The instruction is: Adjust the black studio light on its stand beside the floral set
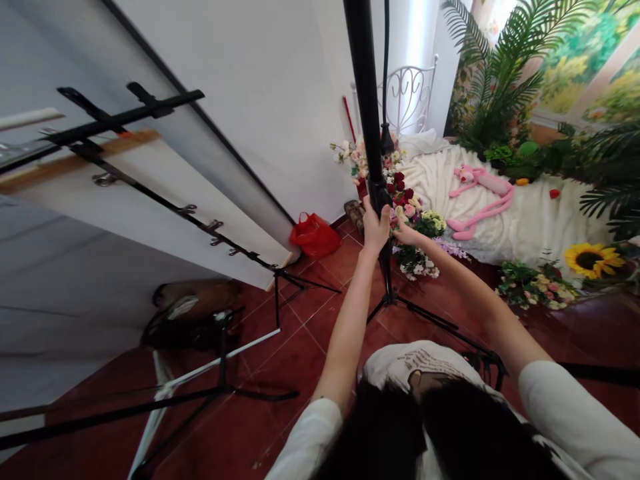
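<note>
Left hand (376, 230) wrapped round a black stand (371, 133) on the tiled floor (313, 327), right hand (407, 233) close beside, its grip unclear, flowers (403, 190) crowded behind, red bag (316, 237) sat leftward.

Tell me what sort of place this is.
Probably a photo studio, judging by the tall black stand, the draped white blanket and what looks like a garden backdrop.

Here's the pole (364, 87), standing on the floor (300, 313), and left of it sits a bag (316, 237), with a board (200, 213) farther left! Flowers (403, 191) crowd just behind the pole; to its right a toy (490, 181) lies on a blanket (425, 167), a sunflower (593, 260) farther right!
</note>
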The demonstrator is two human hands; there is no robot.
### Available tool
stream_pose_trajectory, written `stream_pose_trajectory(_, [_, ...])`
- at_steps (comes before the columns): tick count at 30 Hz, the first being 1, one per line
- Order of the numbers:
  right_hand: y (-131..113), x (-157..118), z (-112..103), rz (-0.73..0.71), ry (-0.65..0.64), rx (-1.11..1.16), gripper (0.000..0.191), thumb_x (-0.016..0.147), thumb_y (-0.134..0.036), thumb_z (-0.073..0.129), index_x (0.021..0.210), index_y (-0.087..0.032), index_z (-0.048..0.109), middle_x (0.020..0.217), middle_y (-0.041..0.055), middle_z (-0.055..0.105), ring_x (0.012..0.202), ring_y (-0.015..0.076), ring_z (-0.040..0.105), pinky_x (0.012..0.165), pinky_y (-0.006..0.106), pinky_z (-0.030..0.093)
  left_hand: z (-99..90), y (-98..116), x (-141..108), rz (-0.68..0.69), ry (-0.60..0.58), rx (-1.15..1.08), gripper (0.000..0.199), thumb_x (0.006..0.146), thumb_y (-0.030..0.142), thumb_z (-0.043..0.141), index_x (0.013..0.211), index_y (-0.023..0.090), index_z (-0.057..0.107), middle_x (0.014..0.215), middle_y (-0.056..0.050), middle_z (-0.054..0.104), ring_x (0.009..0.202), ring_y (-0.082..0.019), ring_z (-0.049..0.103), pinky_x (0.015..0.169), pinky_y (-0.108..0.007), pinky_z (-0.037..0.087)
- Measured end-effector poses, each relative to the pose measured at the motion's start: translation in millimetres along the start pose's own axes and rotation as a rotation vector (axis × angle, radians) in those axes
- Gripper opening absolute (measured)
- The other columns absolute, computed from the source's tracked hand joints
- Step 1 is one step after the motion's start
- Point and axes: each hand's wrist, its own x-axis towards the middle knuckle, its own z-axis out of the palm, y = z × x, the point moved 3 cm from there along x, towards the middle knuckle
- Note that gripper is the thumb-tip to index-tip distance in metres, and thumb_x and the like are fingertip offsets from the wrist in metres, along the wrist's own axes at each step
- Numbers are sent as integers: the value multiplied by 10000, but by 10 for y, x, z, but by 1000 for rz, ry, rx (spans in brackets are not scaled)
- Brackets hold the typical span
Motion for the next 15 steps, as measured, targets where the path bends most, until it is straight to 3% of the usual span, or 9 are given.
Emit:
stream_pose_trajectory(3, [199,-129,6,15,-16,35,283,891,-253,590,1167,-212,549,598,-62,462,510,108,385,474,210,387,2,-7,-3,40,-12,23,656,892,757,334,1248,220,458,763,-10,624,611,-137,608,663,-275,479])
stream_pose_trajectory(7, [384,-284,86,-37,115,192,384,897,-412,592,1242,-250,544,706,-39,504,578,114,427,524,211,395,-8,-6,-2,56,-14,25,665,886,762,330,1255,224,458,740,0,608,595,-134,602,662,-272,478])
stream_pose_trajectory(11, [466,-337,180,11,179,332,458,865,-479,601,1282,-291,568,820,-19,576,621,112,481,542,209,417,-13,-3,-3,51,-12,30,695,869,782,320,1251,218,463,749,-1,603,603,-136,604,668,-277,484])
stream_pose_trajectory(15, [392,-308,105,62,108,94,411,893,-464,556,1247,-268,632,864,-3,651,656,120,540,637,240,482,-10,-1,-2,43,-15,36,691,876,779,309,1248,217,460,734,4,605,582,-127,590,646,-265,478])
